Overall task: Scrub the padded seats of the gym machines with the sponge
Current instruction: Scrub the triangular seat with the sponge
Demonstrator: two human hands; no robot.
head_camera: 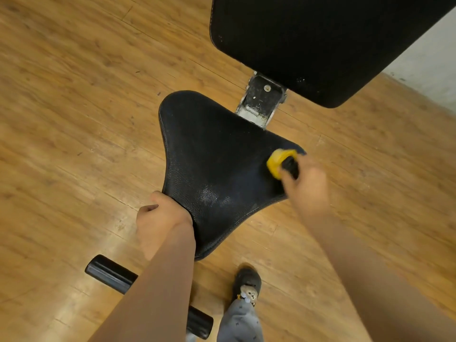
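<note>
A black padded seat (214,164) of a gym bench fills the middle of the view, its leather surface shiny and damp near the front. My right hand (306,181) grips a yellow sponge (277,162) with a dark scrub side and presses it on the seat's right corner; the hand is blurred. My left hand (158,218) curls round the seat's front left edge, fingers tucked under the rim. The black backrest pad (320,43) rises beyond the seat at the upper right.
A metal hinge bracket (261,102) joins seat and backrest. Black foam rollers (111,274) stick out low at the left, partly behind my left forearm. My foot in a dark shoe (248,282) stands on the wooden floor (74,119). A pale wall (434,70) is at far right.
</note>
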